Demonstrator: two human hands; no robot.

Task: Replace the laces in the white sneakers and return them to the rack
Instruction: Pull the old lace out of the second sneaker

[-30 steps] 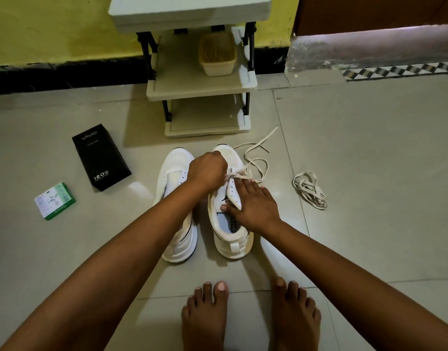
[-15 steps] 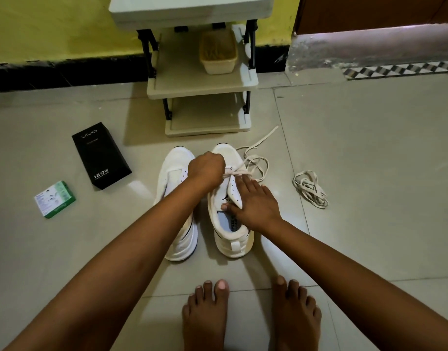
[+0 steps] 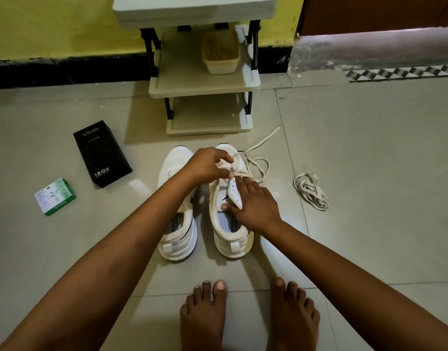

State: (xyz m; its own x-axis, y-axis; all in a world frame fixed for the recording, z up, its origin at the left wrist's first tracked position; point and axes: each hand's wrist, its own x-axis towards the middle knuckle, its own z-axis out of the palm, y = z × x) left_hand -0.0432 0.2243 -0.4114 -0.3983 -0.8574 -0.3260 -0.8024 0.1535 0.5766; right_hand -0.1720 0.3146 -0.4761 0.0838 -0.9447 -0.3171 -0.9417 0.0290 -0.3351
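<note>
At the centre of the floor, just short of the rack (image 3: 203, 79), the right-hand white sneaker (image 3: 231, 206) stood beside its unlaced mate (image 3: 176, 211), toes toward twelve o'clock. Your left hand (image 3: 207, 164) pinched the lace (image 3: 255, 160) near the lowest eyelets, fingers curled around it, while your right hand (image 3: 253, 206) lay with fingers extended over the tongue and side, thumb at the collar, pinning the shoe down. The lace's loose end trailed off toward one o'clock. To do this step well, you likely needed to keep that pressing hand firm so the shoe didn't slide, draw the lace flat without twists, and even out both ends before crossing upward. A second bundled lace (image 3: 310, 191) waited at three o'clock. A black box (image 3: 102, 153) and a green carton (image 3: 55, 196) sat at nine to ten o'clock.
</note>
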